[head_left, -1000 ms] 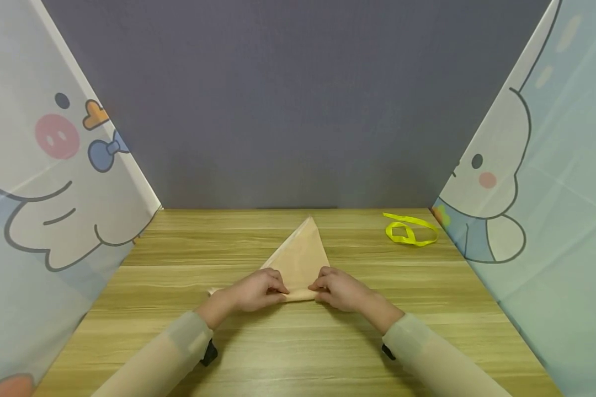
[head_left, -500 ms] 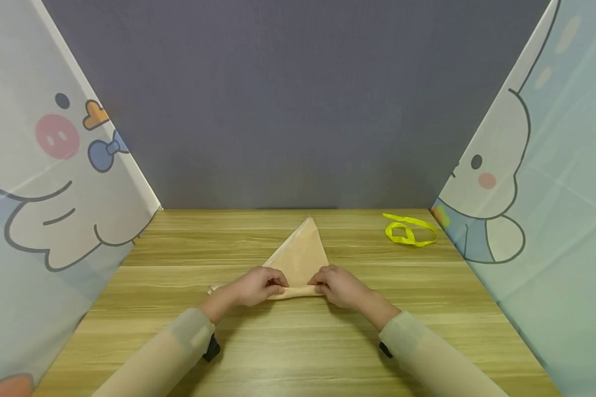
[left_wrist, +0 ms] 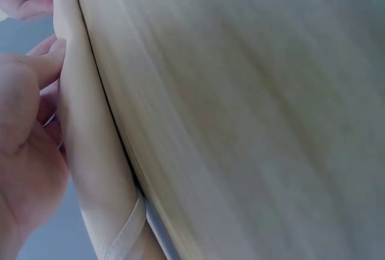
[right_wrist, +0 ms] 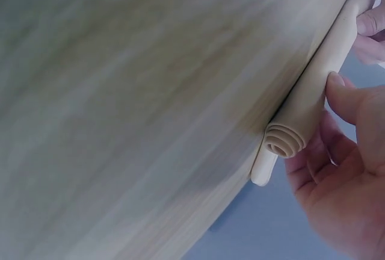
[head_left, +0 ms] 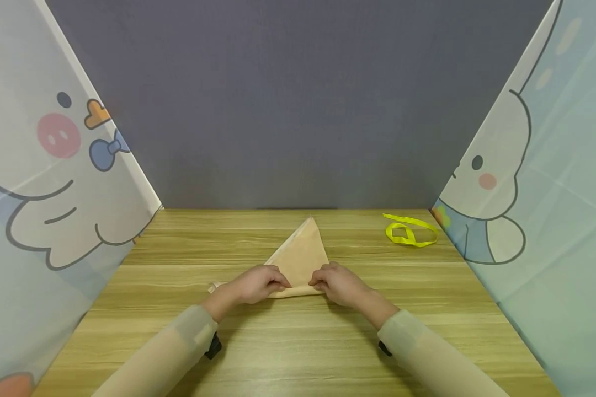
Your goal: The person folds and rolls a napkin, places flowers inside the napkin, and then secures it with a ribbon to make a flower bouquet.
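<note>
A beige cloth [head_left: 300, 259] lies on the table with a pointed corner toward the back wall, and its near edge is rolled into a tube. My left hand [head_left: 258, 284] pinches the roll left of its middle; my right hand [head_left: 341, 285] grips it near the right end. In the left wrist view, the thumb of the left hand [left_wrist: 30, 151] presses on the rolled cloth [left_wrist: 93, 127], whose hemmed edge shows low down. Spiral layers show at the end of the rolled cloth [right_wrist: 286, 139] in the right wrist view, with the right hand [right_wrist: 346, 176] beside it.
A bright yellow ribbon [head_left: 411, 234] lies loosely looped at the back right of the wood-grain table [head_left: 298, 353]. A dark grey panel [head_left: 298, 105] stands behind, and cartoon-printed sheets rise at the left [head_left: 74, 220] and right [head_left: 541, 275].
Both hands have shifted slightly toward the back, and the near rolled edge of the cloth has moved a little with them. The yellow ribbon has stayed still.
</note>
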Motion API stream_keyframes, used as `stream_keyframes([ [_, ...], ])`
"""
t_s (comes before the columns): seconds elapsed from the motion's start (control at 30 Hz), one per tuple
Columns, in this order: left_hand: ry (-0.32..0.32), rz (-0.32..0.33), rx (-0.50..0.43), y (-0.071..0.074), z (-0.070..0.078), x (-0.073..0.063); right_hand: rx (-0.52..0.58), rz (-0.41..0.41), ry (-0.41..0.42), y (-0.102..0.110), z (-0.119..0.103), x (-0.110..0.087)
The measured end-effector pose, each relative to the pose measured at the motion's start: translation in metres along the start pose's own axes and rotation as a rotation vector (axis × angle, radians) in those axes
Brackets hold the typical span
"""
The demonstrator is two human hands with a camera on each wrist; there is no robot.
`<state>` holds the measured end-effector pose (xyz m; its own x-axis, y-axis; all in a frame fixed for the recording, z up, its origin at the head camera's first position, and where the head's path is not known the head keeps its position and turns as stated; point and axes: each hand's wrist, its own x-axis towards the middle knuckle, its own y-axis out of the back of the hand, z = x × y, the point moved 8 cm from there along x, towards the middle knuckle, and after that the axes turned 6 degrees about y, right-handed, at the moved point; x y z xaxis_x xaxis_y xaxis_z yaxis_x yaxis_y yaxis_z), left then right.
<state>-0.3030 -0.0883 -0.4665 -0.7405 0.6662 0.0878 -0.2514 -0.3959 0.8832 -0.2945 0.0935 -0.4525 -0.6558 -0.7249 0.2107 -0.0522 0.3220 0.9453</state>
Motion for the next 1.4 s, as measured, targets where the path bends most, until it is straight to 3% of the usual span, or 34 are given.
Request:
stream_keyframes([
  [0.17, -0.003, 0.021, 0.101, 0.001, 0.004, -0.004, -0.102, 0.016, -0.003, 0.000, -0.001, -0.002],
  [0.4, -0.007, -0.008, 0.109, -0.002, 0.008, -0.004, -0.095, 0.008, 0.040, 0.001, -0.007, -0.004],
  [0.73, -0.056, -0.034, 0.042, -0.005, 0.011, -0.001, -0.040, -0.044, 0.078, -0.004, -0.007, -0.003],
  [0.93, 0.032, -0.095, -0.090, -0.009, 0.006, -0.003, -0.045, -0.019, 0.067, -0.003, -0.006, -0.003],
  [1.07, 0.069, -0.102, -0.159, -0.009, 0.002, -0.003, -0.047, 0.031, 0.072, 0.000, -0.006, -0.004],
  [1.23, 0.061, -0.077, -0.162, -0.007, 0.001, -0.001, -0.041, 0.070, 0.094, 0.002, -0.004, -0.003],
  [1.4, 0.073, -0.077, -0.139, -0.006, 0.000, 0.001, -0.024, 0.055, 0.082, 0.003, -0.002, -0.001],
])
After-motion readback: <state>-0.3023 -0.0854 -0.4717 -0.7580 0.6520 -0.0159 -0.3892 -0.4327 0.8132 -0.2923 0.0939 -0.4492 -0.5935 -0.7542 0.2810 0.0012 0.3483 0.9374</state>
